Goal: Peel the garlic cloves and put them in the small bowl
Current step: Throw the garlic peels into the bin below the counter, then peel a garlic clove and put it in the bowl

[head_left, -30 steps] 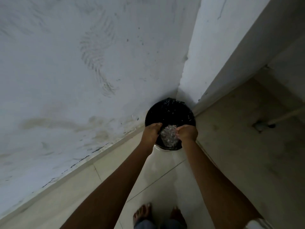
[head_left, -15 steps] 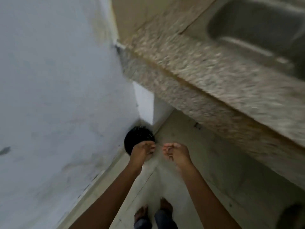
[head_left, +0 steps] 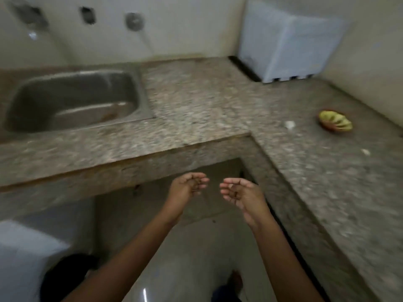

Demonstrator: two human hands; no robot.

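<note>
Head view: bowl (head_left: 326, 126) holds yellowish pieces (head_left: 337, 122) (blurred); left hand (head_left: 187, 188), right hand (head_left: 242, 192) loosely cupped.

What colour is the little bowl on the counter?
Yellow-green inside, brown outside: the small scalloped bowl, seen in the head view.

Stone counter (head_left: 196, 101) – inset sink (head_left: 74, 101), white box (head_left: 287, 40), small bowl (head_left: 335, 121)

A single head-worn wide-angle view looks forward and down from standing height onto the L-shaped bench (head_left: 196, 110), its sink (head_left: 74, 101) at the left.
</note>
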